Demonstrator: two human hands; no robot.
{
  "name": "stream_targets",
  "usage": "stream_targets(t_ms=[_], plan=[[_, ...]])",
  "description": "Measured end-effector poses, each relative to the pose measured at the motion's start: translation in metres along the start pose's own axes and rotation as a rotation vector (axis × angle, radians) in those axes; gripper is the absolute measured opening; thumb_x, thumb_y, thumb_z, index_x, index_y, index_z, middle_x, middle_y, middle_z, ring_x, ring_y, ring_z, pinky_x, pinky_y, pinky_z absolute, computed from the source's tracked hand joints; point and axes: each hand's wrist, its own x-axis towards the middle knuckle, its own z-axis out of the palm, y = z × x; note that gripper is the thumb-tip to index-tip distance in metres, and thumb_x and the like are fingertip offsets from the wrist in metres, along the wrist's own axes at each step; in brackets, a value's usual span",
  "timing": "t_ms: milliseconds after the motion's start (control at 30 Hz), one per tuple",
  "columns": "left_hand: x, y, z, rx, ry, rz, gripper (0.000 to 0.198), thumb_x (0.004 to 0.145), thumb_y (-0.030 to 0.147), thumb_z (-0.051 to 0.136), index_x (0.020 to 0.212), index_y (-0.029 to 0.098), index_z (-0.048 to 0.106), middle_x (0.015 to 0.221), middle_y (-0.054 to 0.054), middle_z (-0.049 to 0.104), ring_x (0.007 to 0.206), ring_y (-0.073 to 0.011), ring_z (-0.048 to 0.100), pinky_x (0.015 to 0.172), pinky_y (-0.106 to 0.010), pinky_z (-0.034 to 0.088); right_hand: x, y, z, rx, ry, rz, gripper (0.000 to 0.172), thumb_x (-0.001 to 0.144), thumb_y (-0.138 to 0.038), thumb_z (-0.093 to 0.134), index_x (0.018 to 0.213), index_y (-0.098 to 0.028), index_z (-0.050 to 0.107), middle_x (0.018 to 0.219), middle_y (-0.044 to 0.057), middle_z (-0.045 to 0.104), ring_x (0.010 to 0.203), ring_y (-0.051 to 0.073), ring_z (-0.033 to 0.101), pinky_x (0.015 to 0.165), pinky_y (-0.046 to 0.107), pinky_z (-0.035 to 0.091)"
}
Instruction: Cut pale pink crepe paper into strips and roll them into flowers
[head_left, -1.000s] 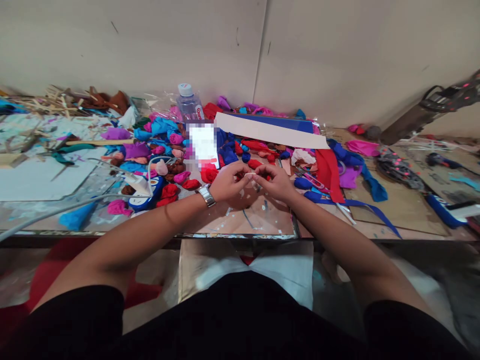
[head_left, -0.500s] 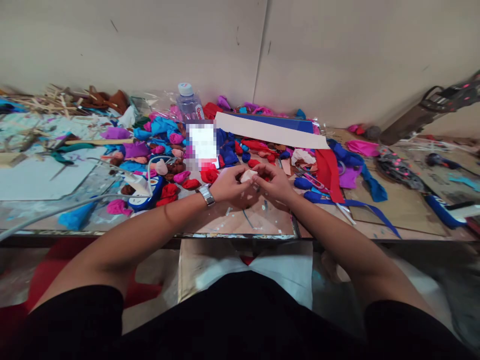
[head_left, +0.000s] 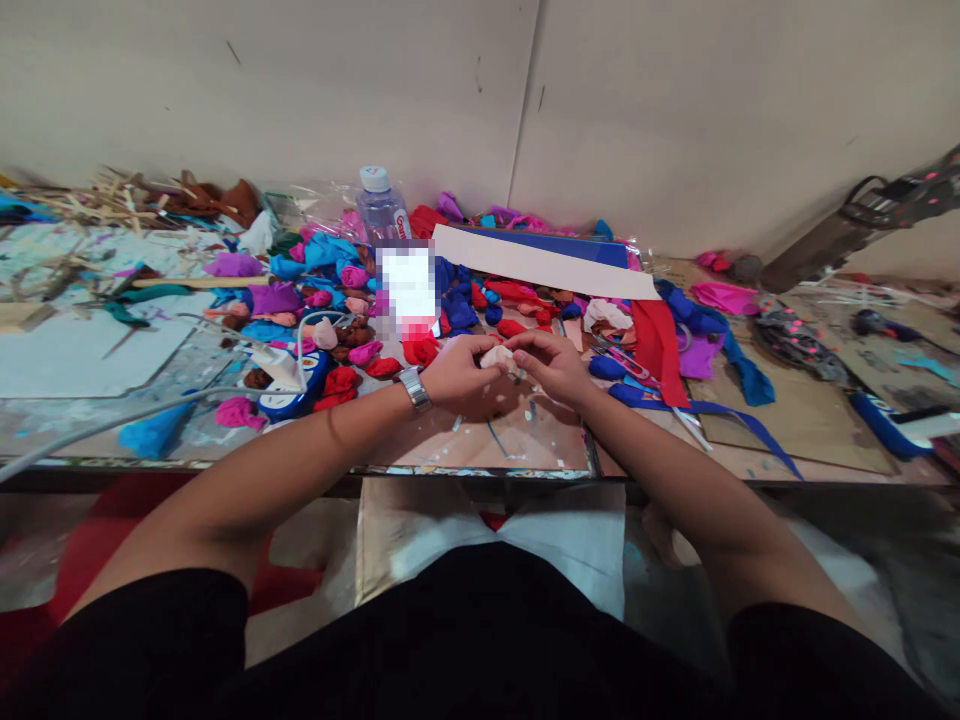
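My left hand (head_left: 463, 372), a metal-banded watch on its wrist, pinches a small cream piece of crumpled paper (head_left: 497, 358) over the front of the table. From the other side, my right hand (head_left: 556, 370) has its thumb and fingertips closed at the paper's right edge. The paper's underside is hidden by the fingers. Just behind my left hand lies a red paper bundle (head_left: 420, 348). Scissors with pink handles (head_left: 634, 365) and a red paper strip (head_left: 658, 350) are to the right of my right hand.
Coloured paper bundles cover the table's back. A bottle (head_left: 384, 208) stands behind a blurred bright screen (head_left: 409, 285). At left are a blue power strip (head_left: 300, 385) and a grey cable (head_left: 150, 408). A long cream strip (head_left: 540, 262) lies behind my hands.
The cream paper looks more crumpled and bunched than before. My fingers have shifted slightly around it, with the right fingertips a little further right. Both arms have stayed nearly in place.
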Motion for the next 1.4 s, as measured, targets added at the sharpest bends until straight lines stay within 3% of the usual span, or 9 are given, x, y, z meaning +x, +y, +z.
stream_targets(t_ms=[367, 500, 667, 1000, 1233, 1400], plan=[[-0.002, 0.0, 0.003, -0.079, -0.032, -0.028, 0.039, 0.084, 0.051, 0.071, 0.092, 0.013, 0.071, 0.078, 0.001, 0.063, 0.07, -0.0124, 0.052, 0.062, -0.024, 0.039, -0.002, -0.009, 0.011, 0.051, 0.113, 0.122, 0.042, 0.086, -0.061, 0.077, 0.095, -0.02, 0.077, 0.086, 0.005, 0.076, 0.075, 0.018, 0.065, 0.068, 0.031, 0.053], [0.0, 0.0, 0.002, -0.06, -0.006, -0.027, 0.034, 0.086, 0.047, 0.068, 0.086, 0.013, 0.068, 0.073, 0.002, 0.06, 0.067, -0.0118, 0.049, 0.062, -0.025, 0.036, 0.0, -0.006, 0.013, 0.143, 0.118, 0.14, 0.046, 0.084, -0.065, 0.078, 0.093, -0.02, 0.076, 0.088, 0.004, 0.075, 0.078, 0.018, 0.066, 0.071, 0.031, 0.055], [0.001, -0.002, 0.002, -0.116, -0.042, -0.026, 0.036, 0.084, 0.046, 0.069, 0.095, 0.012, 0.072, 0.081, -0.001, 0.068, 0.072, -0.0141, 0.055, 0.069, -0.027, 0.042, 0.003, -0.001, 0.009, 0.167, 0.092, 0.166, 0.053, 0.087, -0.074, 0.068, 0.091, -0.021, 0.078, 0.08, 0.003, 0.073, 0.07, 0.016, 0.063, 0.067, 0.029, 0.053], [0.0, -0.001, 0.0, -0.103, -0.055, -0.006, 0.037, 0.086, 0.049, 0.066, 0.083, 0.012, 0.067, 0.072, 0.001, 0.06, 0.068, -0.0125, 0.05, 0.064, -0.026, 0.037, 0.001, -0.005, 0.007, 0.194, 0.044, 0.165, 0.038, 0.082, -0.056, 0.081, 0.089, -0.019, 0.076, 0.083, 0.003, 0.075, 0.073, 0.017, 0.065, 0.071, 0.031, 0.054], [0.003, -0.002, 0.0, -0.256, -0.014, -0.053, 0.032, 0.082, 0.046, 0.073, 0.088, 0.015, 0.067, 0.077, 0.0, 0.068, 0.069, -0.013, 0.059, 0.065, -0.025, 0.046, 0.001, -0.002, 0.006, 0.07, 0.047, 0.109, 0.038, 0.09, -0.057, 0.073, 0.092, -0.02, 0.073, 0.082, 0.003, 0.072, 0.07, 0.016, 0.061, 0.067, 0.029, 0.051], [0.003, -0.006, 0.001, -0.254, -0.005, -0.059, 0.041, 0.084, 0.054, 0.075, 0.088, 0.014, 0.067, 0.079, -0.002, 0.071, 0.071, -0.0144, 0.064, 0.066, -0.026, 0.049, -0.001, -0.011, 0.009, 0.031, 0.05, 0.098, 0.036, 0.089, -0.055, 0.074, 0.098, -0.02, 0.076, 0.087, 0.005, 0.075, 0.074, 0.017, 0.062, 0.066, 0.03, 0.05]])
